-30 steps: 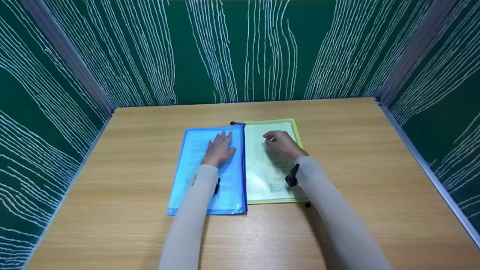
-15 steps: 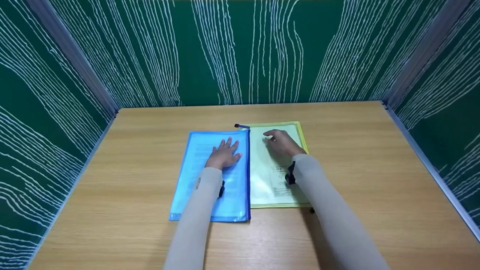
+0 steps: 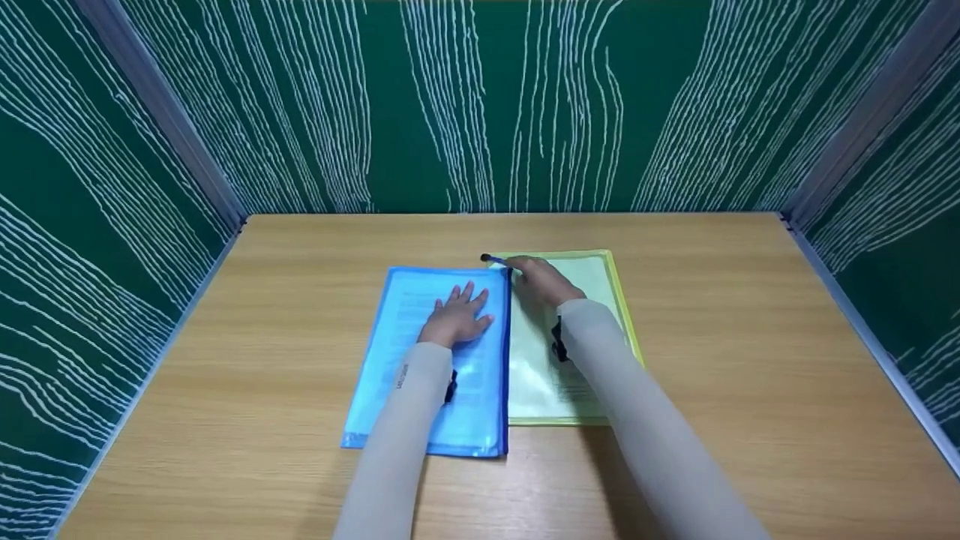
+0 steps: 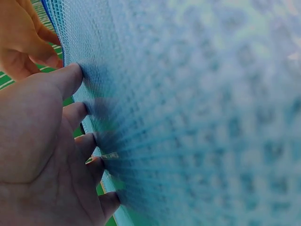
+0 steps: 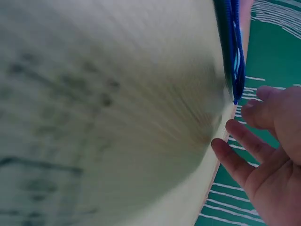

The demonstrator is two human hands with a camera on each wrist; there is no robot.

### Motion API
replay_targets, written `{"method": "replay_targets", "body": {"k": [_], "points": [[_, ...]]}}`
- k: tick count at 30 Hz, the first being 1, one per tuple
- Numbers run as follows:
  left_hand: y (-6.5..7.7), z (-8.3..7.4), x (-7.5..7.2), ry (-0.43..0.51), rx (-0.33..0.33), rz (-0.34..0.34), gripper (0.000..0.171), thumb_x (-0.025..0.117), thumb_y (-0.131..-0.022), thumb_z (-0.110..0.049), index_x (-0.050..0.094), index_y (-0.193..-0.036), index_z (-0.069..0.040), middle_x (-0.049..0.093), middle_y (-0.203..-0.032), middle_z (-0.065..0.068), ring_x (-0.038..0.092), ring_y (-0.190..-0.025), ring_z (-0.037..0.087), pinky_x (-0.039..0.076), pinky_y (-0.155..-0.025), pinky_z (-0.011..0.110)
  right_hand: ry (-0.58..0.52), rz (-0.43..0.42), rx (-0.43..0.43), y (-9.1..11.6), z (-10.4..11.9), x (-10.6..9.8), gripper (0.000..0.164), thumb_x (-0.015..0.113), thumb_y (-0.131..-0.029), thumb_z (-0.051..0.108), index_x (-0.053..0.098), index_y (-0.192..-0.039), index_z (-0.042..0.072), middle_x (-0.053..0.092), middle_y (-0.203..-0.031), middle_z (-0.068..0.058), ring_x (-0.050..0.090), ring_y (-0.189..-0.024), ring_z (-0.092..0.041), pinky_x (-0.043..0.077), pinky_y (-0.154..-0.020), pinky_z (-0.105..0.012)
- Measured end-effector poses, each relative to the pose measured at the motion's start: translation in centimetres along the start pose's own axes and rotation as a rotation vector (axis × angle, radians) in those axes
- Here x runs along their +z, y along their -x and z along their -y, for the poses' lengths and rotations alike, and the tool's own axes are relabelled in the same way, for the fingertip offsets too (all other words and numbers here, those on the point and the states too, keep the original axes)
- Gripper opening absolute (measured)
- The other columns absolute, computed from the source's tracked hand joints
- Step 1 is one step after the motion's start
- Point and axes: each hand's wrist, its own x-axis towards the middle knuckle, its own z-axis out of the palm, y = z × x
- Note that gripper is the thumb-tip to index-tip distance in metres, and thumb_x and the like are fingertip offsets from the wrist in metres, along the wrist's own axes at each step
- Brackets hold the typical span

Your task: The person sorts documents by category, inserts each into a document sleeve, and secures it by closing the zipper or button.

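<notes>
A translucent blue zip folder with printed paper inside lies in front of me, overlapping the left part of a yellow-edged folder. My left hand rests on the blue folder with its fingers spread; the left wrist view shows these fingertips along its surface. My right hand is at the blue folder's top right corner. The dark blue zipper runs down that folder's right edge, and its black-tipped tail sticks out past the corner. In the right wrist view, the right fingertips are close beside the zipper's end.
Both folders lie on a wooden table. Green partitions with wavy white lines stand at the back and sides, joined by grey posts.
My right hand has moved left from above the yellow-edged folder to the blue folder's top right corner. My left hand stays on the blue folder. The head view has shifted slightly.
</notes>
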Motion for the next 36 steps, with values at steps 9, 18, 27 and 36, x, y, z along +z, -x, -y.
{"method": "replay_targets", "body": {"k": [9, 18, 27, 36], "points": [[-0.2, 0.1, 0.4, 0.006, -0.004, -0.005, 0.061, 0.035, -0.101, -0.049, 0.015, -0.155, -0.028, 0.000, -0.163, 0.002, -0.003, -0.150, 0.026, 0.004, -0.120, 0.052, 0.575, -0.034, -0.145, -1.1, 0.7, 0.4, 0.042, 0.040, -0.104, 0.022, 0.044, -0.144, 0.036, 0.032, -0.156, -0.002, 0.033, -0.142, -0.032, 0.031, -0.112, -0.056], [-0.4, 0.3, 0.6, 0.012, 0.004, -0.002, 0.061, 0.035, -0.101, -0.049, 0.015, -0.155, -0.028, -0.001, -0.163, 0.001, -0.003, -0.150, 0.026, 0.004, -0.120, 0.052, 1.018, -0.166, -0.375, -1.9, 0.2, -0.2, 0.041, 0.050, -0.098, 0.003, 0.056, -0.136, 0.018, 0.042, -0.151, -0.007, 0.051, -0.126, -0.036, 0.048, -0.097, -0.050], [-0.4, 0.5, 0.2, 0.022, 0.011, -0.001, 0.061, 0.036, -0.102, -0.047, 0.015, -0.155, -0.027, -0.001, -0.163, 0.002, -0.004, -0.150, 0.026, 0.003, -0.120, 0.052, 0.880, -0.230, -0.370, -2.4, -0.4, -1.3, 0.031, 0.050, -0.093, -0.007, 0.068, -0.116, 0.001, 0.068, -0.110, -0.018, 0.063, -0.101, -0.030, 0.051, -0.093, -0.044], [-0.4, 0.5, 0.1, 0.012, 0.005, -0.005, 0.061, 0.036, -0.102, -0.048, 0.014, -0.155, -0.027, 0.000, -0.163, 0.003, -0.003, -0.150, 0.027, 0.005, -0.120, 0.051, 0.950, -0.264, -0.364, -2.4, -0.2, -1.6, 0.025, 0.055, -0.091, -0.008, 0.072, -0.108, -0.001, 0.069, -0.101, -0.020, 0.062, -0.091, -0.029, 0.053, -0.086, -0.042]]}}
